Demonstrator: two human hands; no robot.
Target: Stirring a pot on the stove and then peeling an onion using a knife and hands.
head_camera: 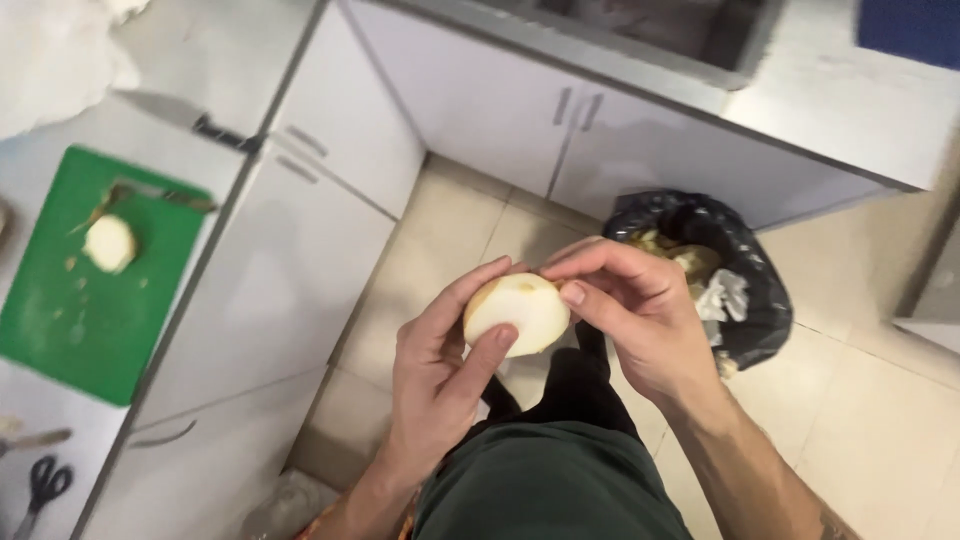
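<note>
My left hand (440, 360) grips a pale half onion (517, 312), cut face turned away, thumb across its front. My right hand (625, 305) pinches the onion's top edge with thumb and fingertips, at its skin. Both hands are held over the floor, beside a bin lined with a black bag (755, 290) that holds scraps. A second onion half (109, 243) lies on a green cutting board (90, 320) on the counter at the left, with a knife (165, 195) at the board's far edge.
White cabinets (300, 250) run along the left and the back. Scissors (42, 487) lie on the counter at the lower left. Beige floor tiles (880, 420) spread to the right. My dark trousers (550, 480) fill the bottom centre.
</note>
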